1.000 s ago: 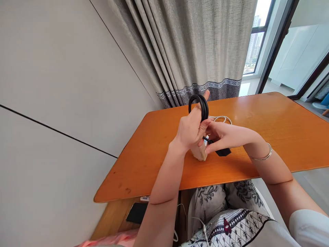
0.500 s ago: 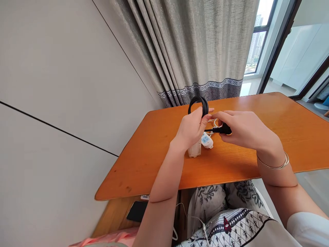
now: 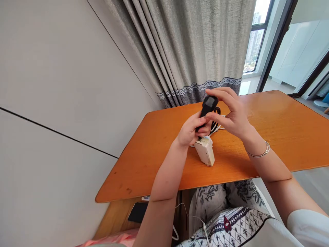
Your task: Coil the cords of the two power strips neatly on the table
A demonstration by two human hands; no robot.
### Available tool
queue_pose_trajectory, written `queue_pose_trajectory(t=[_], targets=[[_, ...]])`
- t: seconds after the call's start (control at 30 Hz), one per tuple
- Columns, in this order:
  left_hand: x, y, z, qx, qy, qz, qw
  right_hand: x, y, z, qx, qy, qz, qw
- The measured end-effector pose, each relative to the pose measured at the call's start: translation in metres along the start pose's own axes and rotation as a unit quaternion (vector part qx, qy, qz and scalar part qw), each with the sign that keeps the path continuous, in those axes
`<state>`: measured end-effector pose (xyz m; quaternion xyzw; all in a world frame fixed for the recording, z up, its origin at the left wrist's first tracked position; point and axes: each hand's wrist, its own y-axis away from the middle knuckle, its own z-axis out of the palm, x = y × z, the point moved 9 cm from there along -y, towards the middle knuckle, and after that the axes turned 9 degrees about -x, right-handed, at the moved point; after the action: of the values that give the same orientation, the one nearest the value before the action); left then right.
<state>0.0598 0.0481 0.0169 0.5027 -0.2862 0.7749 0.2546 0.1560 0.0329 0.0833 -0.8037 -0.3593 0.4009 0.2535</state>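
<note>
My left hand (image 3: pixel 190 131) is closed around a black power plug (image 3: pixel 210 102), whose broad end sticks up past the thumb. A bundle of black cord (image 3: pixel 216 120) shows just beyond the fingers. Below this hand is a white power adapter (image 3: pixel 205 153), tilted, with a black cord at its top end; whether it rests on the table I cannot tell. My right hand (image 3: pixel 232 111) is at the right of the plug, thumb and fingers apart around its upper end. Its thumb tip is close to the left thumb. Behind the hands, a white cord (image 3: pixel 220 127) is partly hidden.
The orange-brown wooden table (image 3: pixel 151 151) has rounded corners. A grey curtain (image 3: pixel 200 44) hangs along its far side, and a pale wall panel (image 3: pixel 64 85) stands at the left. Under the near edge, a dark phone (image 3: pixel 138 212) lies on a lower wooden surface.
The plug has passed from my right hand to my left and now points up. The cord coil has dropped behind my left hand. The adapter has turned and come nearer. My right hand has risen and opened.
</note>
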Motion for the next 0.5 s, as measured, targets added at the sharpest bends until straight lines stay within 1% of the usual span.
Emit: queue_pose_trajectory(t=[0.07,0.13,0.17,0.2,0.27,0.33,0.37,0.4,0.43,0.5], targets=[[0.001,0.002,-0.004,0.038,0.053,-0.004,0.998,0.01,-0.002,0.007,-0.011,-0.051,0.029,0.998],[0.005,0.005,-0.009,0.076,0.096,0.006,0.992,0.023,-0.004,0.02,-0.048,-0.149,0.069,0.985],[0.009,0.006,-0.012,0.09,0.112,0.017,0.99,0.029,-0.005,0.028,-0.07,-0.215,0.091,0.97],[0.012,0.007,-0.014,0.101,0.123,0.028,0.987,0.034,-0.005,0.037,-0.089,-0.285,0.113,0.948],[0.017,0.008,-0.019,0.114,0.136,0.04,0.983,0.04,-0.003,0.051,-0.105,-0.413,0.162,0.89],[0.018,0.007,-0.022,0.12,0.143,0.037,0.982,0.044,-0.001,0.059,-0.091,-0.499,0.207,0.836],[0.017,0.006,-0.022,0.12,0.145,0.031,0.982,0.045,0.0,0.062,-0.08,-0.525,0.224,0.817],[0.015,0.004,-0.022,0.118,0.147,0.024,0.982,0.045,0.001,0.063,-0.068,-0.542,0.237,0.804],[0.013,0.003,-0.022,0.116,0.147,0.017,0.982,0.046,0.001,0.063,-0.057,-0.55,0.244,0.797],[0.01,0.0,-0.02,0.114,0.147,0.003,0.983,0.047,0.002,0.062,-0.035,-0.548,0.247,0.799]])
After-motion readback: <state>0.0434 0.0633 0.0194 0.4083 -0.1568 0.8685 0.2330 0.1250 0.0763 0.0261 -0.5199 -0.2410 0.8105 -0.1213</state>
